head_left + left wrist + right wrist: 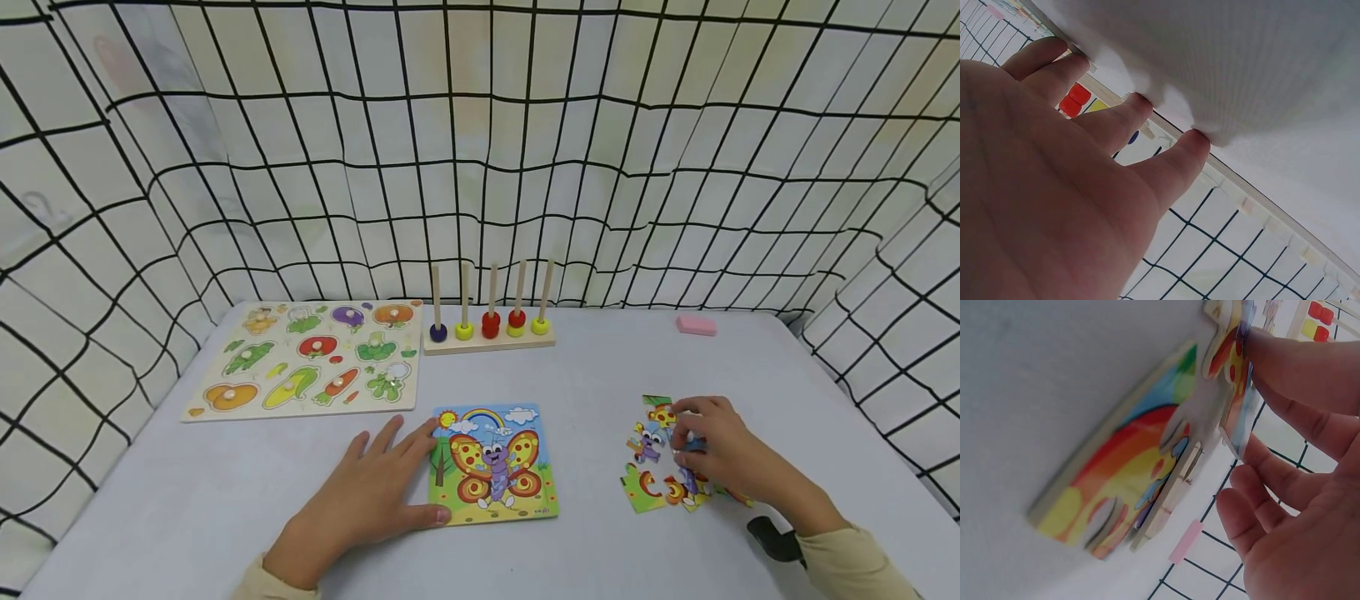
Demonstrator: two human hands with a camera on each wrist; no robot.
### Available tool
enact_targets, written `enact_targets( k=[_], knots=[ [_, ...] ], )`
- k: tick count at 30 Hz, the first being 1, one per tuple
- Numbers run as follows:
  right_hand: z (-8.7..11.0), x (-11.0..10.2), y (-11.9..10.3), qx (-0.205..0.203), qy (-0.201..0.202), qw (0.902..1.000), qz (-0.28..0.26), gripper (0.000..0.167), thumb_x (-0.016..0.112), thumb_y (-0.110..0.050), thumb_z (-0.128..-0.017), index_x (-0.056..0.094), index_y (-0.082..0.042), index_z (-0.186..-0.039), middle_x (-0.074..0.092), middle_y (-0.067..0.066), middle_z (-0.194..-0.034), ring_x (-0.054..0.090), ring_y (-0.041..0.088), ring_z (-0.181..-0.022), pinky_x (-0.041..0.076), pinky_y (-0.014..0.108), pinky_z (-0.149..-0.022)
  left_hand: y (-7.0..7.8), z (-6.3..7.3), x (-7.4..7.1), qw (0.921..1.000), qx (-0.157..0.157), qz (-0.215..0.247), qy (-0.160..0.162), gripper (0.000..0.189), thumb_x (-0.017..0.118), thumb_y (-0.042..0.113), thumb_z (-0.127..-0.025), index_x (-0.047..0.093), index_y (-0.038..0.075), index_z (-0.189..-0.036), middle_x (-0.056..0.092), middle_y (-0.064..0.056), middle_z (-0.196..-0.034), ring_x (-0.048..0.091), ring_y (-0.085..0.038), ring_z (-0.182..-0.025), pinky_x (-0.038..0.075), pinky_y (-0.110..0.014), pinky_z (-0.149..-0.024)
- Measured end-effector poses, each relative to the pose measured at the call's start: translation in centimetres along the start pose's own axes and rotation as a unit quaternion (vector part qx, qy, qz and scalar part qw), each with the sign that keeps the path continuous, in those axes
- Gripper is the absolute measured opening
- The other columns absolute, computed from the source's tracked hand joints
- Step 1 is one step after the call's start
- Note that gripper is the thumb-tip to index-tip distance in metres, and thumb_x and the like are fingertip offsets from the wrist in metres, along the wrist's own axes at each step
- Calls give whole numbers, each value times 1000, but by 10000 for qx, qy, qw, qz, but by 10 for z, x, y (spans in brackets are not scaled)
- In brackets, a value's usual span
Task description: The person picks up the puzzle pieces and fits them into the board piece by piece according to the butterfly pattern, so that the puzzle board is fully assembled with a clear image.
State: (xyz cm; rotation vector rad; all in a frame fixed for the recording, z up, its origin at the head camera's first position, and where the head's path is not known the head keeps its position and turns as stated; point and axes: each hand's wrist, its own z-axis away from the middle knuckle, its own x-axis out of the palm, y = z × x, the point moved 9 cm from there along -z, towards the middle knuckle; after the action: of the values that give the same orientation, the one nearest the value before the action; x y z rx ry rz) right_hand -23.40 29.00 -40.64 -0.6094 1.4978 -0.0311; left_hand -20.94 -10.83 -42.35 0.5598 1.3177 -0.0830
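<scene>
A square butterfly puzzle board (495,492) lies in the middle of the table, its picture whole. My left hand (363,492) lies flat with fingers spread, thumb and index fingertip touching the board's left edge. In the left wrist view the fingertips (1194,140) rest on the white table surface. To the right, my right hand (716,450) pinches a jigsaw piece (1235,406), held tilted between thumb and fingers. Loose jigsaw pieces (641,487) with butterfly parts lie beneath and beside that hand, which partly hides them. One larger piece (1122,469) shows close up in the right wrist view.
A vegetable peg board (300,408) lies at the back left. Beside it stands a wooden peg stacker (487,344) with coloured beads. A pink block (696,326) sits at the back right. Black netting (491,167) encloses the table's back and sides. A dark object (774,540) is by the right wrist.
</scene>
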Motion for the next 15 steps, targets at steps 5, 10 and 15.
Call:
enact_targets(
  k=[5, 10, 15],
  knots=[
    [2, -1, -2, -91, 130, 9998, 126, 30, 90, -4, -85, 66, -23, -87, 62, 9, -119, 48, 36, -114, 51, 56, -90, 0, 0, 0, 10000, -1, -16, -4, 101, 80, 70, -84, 48, 12, -161, 37, -2, -172, 24, -43, -159, 20, -77, -120],
    [2, 1, -3, -36, -19, 9998, 205, 27, 88, -4, -88, 67, -22, -91, 65, -1, -111, 54, 28, -106, 55, 51, -88, -1, 0, 1, 10000, 4, -12, -1, 101, 80, 70, -84, 49, 12, -160, 36, -1, -172, 24, -43, -159, 20, -77, -120],
    [1, 0, -2, 129, -153, 9998, -70, 25, 81, 5, -89, 70, -16, -97, 68, -3, -109, 63, 24, -102, 60, 48, -86, -1, -1, 1, 10000, 2, -31, 4, 101, 80, 71, -83, 50, 13, -159, 36, -1, -172, 24, -43, -159, 20, -77, -120]
  ],
)
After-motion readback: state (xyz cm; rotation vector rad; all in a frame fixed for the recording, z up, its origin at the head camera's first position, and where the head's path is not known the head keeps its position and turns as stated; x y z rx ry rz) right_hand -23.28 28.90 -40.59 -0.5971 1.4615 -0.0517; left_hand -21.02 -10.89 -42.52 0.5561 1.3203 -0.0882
